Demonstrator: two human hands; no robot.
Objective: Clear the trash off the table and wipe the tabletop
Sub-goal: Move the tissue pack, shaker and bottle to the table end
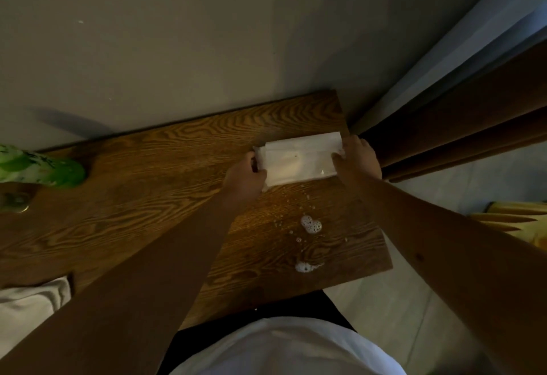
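Dark wood-grain tabletop, trash looks gone; our left hand and right hand each pinch an end of the folded white paper towel at 1 o'clock. Wiping step; next, drag toward white foam blobs at 5 o'clock

Dim domestic room, most likely a bedroom or living space in a home. Narrow wood-grain table set flush against a plain painted wall. Heavy brown curtain hangs in folds at the right, with a pale sheer layer behind it. Floor is light-coloured tile. Green-and-white patterned container sits at the table's left end. Pale cloth lies at the near left edge. Lighting low and warm; no shop, lab or workshop fittings seen.
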